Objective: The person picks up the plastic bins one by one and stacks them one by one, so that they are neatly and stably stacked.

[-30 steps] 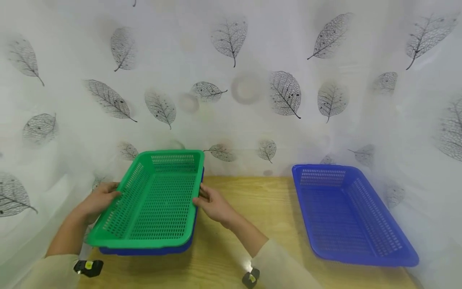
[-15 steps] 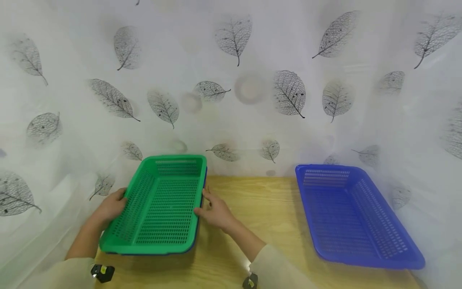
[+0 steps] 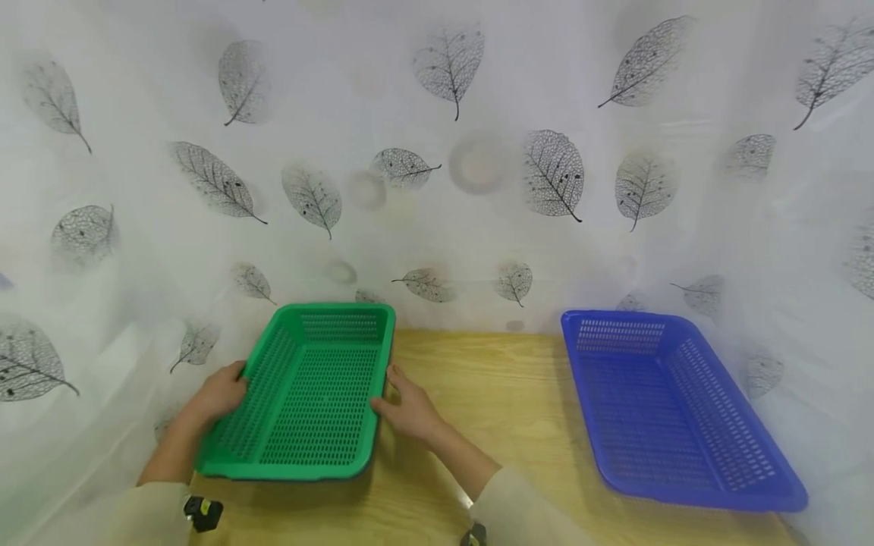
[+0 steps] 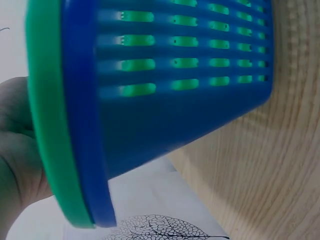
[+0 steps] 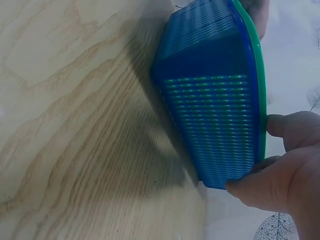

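Note:
A green plastic basket [image 3: 324,402] with slotted walls sits nested inside a blue basket [image 5: 202,65] on the left of the table. In the left wrist view the two rims lie close together, and green shows through the blue slots. My left hand [image 3: 221,390] holds the left rim; most of its fingers are hidden. At the right rim, my right hand [image 3: 413,409] grips with the thumb at the green edge and fingers below the blue rim, as the right wrist view shows. Nothing lies in the green basket.
Another blue basket [image 3: 649,417] stands on the right side of the wooden table [image 3: 478,394]. A pale curtain [image 3: 423,227] printed with leaves hangs behind and along both sides.
The green basket has come down into the blue one, whose rim is now mostly covered in the head view. Both hands have moved lower with it, the left slightly rightward.

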Motion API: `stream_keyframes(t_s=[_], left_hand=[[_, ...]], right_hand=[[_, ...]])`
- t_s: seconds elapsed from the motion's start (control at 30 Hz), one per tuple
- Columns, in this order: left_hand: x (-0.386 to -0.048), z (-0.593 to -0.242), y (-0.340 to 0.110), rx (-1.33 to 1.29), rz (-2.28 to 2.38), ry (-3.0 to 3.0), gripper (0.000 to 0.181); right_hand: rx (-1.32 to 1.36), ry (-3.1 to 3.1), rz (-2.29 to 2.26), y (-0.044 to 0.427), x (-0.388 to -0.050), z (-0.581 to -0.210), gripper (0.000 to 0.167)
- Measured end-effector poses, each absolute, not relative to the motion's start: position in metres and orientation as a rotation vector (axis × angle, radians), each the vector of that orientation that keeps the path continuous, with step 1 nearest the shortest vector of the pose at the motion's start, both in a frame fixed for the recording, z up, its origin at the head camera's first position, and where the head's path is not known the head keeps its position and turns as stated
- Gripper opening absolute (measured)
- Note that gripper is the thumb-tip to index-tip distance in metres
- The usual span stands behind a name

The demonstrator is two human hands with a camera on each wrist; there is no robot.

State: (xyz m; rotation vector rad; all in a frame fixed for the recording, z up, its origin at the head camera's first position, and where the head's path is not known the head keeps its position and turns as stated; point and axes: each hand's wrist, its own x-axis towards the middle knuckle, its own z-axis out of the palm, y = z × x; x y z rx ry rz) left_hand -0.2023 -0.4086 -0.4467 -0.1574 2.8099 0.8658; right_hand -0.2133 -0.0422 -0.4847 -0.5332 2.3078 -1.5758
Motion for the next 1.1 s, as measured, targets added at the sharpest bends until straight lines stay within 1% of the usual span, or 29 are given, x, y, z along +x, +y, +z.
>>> stream_keyframes(t_s=[0.3,0.53,0.73,0.9,1.0,1.1], left_hand=[[-0.198,-0.442,-0.401,-0.194,0.947,2.743,0.058],[-0.193,-0.44,-0.378,-0.152,1.089,2.723,0.054],[-0.192,-0.446,-0.352,-0.12,1.113,2.73,0.056],[-0.185,-0.456,-0.326,-0.086,1.238,2.67,0.056],[-0.182,-0.459,-0.305,-0.052,1.308,2.644,0.055],[-0.184,-0.462,-0.282,0.005,1.383,2.621,0.053]], right_hand=[[-0.474,2.248,-1.672,-0.04,-0.207,-0.483,0.073],[-0.431,2.258,-1.765,-0.025,-0.21,-0.484,0.07],[-0.353,2.331,-1.787,0.0,-0.208,-0.489,0.069],[-0.347,2.416,-1.807,0.026,-0.204,-0.493,0.062],[-0.287,2.451,-1.818,0.045,-0.201,-0.495,0.059],[-0.158,2.474,-1.841,0.064,-0.202,-0.494,0.058]])
